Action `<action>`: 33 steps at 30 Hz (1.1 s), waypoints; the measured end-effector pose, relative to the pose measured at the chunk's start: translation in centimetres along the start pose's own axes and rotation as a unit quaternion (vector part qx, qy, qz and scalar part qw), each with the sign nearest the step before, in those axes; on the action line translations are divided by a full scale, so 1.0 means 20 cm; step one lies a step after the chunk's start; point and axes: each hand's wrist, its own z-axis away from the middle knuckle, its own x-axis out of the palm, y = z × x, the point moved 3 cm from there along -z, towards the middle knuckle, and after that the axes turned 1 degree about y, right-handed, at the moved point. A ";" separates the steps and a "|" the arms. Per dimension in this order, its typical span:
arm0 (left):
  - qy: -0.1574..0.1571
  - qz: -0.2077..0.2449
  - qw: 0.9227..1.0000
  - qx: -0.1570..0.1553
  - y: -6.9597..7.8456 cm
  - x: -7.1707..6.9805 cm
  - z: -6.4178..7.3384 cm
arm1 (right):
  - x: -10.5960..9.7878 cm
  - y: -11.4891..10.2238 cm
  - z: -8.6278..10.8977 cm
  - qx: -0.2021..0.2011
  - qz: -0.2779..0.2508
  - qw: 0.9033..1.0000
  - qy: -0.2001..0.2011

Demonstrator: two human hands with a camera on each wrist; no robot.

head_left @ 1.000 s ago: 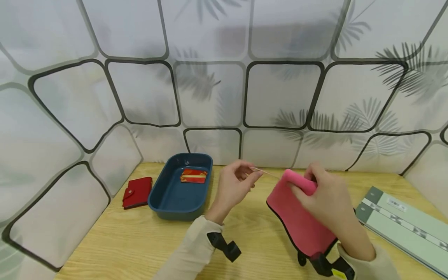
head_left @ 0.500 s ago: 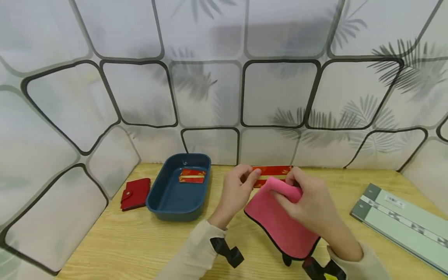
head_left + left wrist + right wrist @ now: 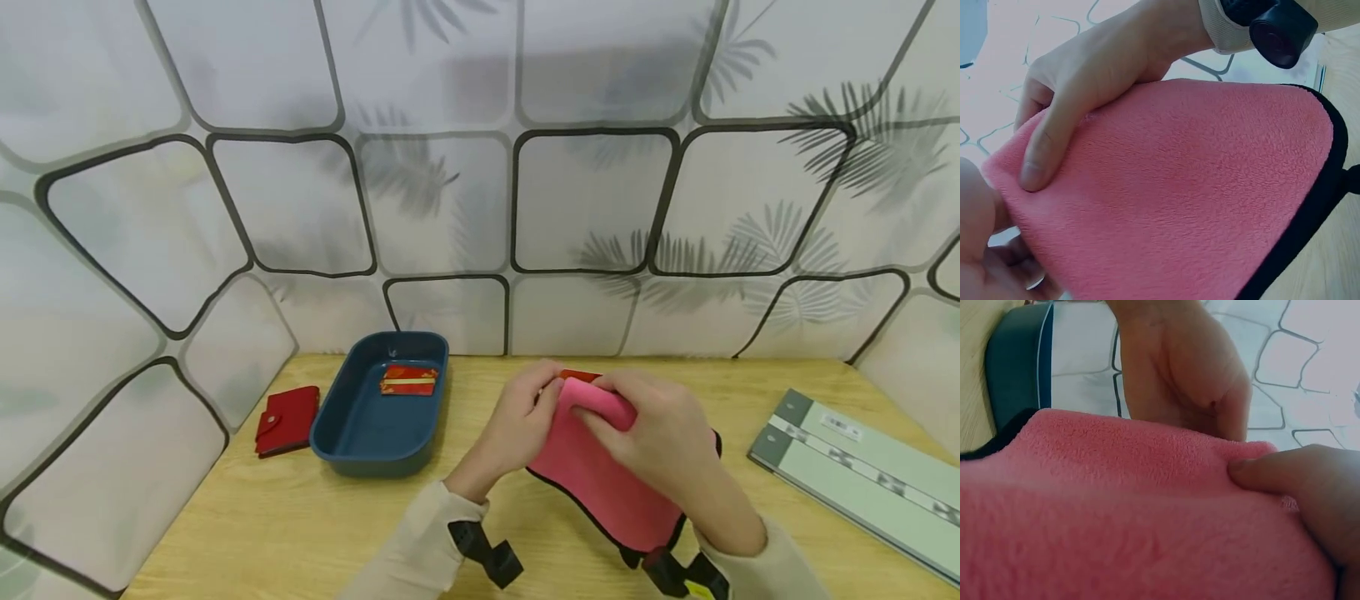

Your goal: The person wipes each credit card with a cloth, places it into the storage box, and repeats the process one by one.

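A pink plush cloth with a black edge and a small black loop hangs from my right hand. The right thumb lies over the cloth in the left wrist view, with the fingers behind it. My left hand is at the cloth's upper left corner, fingers curled, holding a red card with a pale gold band. Only a strip of the red card shows behind the cloth, between the hands. In the right wrist view the left hand is behind the cloth's far edge.
Left of the hands stands a blue tray with a similar red card inside. A red snap-closure wallet lies beside it. At the right is a pale green binder-like book. A patterned curtain rises behind the wooden table.
The cloth and right hand have moved left, toward the left hand. The red card, edge-on at first, then showed its face, and is now mostly hidden behind the cloth.
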 end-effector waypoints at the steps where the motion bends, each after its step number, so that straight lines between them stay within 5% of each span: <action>1: -0.010 0.005 1.000 -0.002 0.00 0.00 0.00 | 0.00 0.00 0.00 0.001 0.005 1.000 0.003; 15: -0.038 -0.001 0.999 -0.004 -0.04 0.03 -0.02 | 0.00 0.04 0.00 0.082 0.053 0.995 -0.019; 22: -0.029 -0.021 0.999 0.010 -0.04 0.04 0.00 | 0.01 0.05 0.01 0.131 0.038 0.988 -0.067; 25: -0.033 0.004 0.999 0.003 -0.04 0.06 -0.01 | -0.01 0.08 0.02 0.154 0.038 0.984 -0.077; 33: -0.036 0.022 0.999 -0.015 -0.06 0.03 0.00 | -0.01 0.11 0.01 0.150 0.050 0.984 -0.080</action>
